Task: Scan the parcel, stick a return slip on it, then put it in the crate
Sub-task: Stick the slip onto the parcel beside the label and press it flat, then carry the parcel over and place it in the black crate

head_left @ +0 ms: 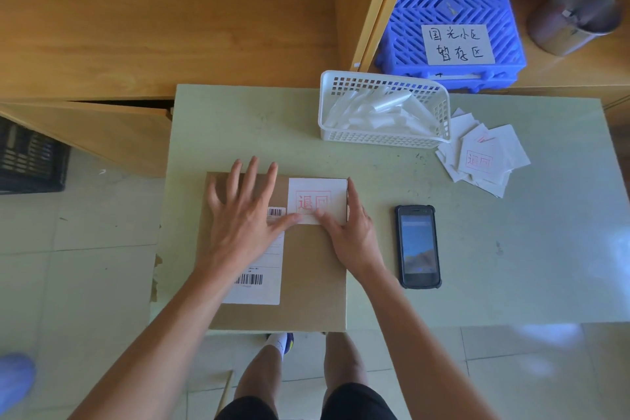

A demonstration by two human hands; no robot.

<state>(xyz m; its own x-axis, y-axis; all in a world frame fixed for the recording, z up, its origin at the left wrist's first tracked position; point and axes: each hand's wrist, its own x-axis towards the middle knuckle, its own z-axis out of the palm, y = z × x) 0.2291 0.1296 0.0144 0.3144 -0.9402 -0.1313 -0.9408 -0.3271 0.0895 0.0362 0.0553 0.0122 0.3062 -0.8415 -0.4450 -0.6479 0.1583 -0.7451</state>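
Note:
A flat brown cardboard parcel (306,276) lies at the table's front edge, with a white shipping label (262,283) on its left half. A white return slip (318,199) with red stamped characters lies on the parcel's top right corner. My left hand (242,211) rests flat on the parcel, fingers spread, its thumb touching the slip's lower left. My right hand (351,232) presses on the slip's lower right edge with thumb and forefinger. The black handheld scanner (417,245) lies on the table right of the parcel. The blue crate (450,20) stands beyond the table's far edge.
A white basket (381,109) with peeled backing papers stands at the table's far side. A loose pile of return slips (482,157) lies to its right. A metal cup (576,14) stands right of the crate. A black crate (30,157) sits on the floor at left.

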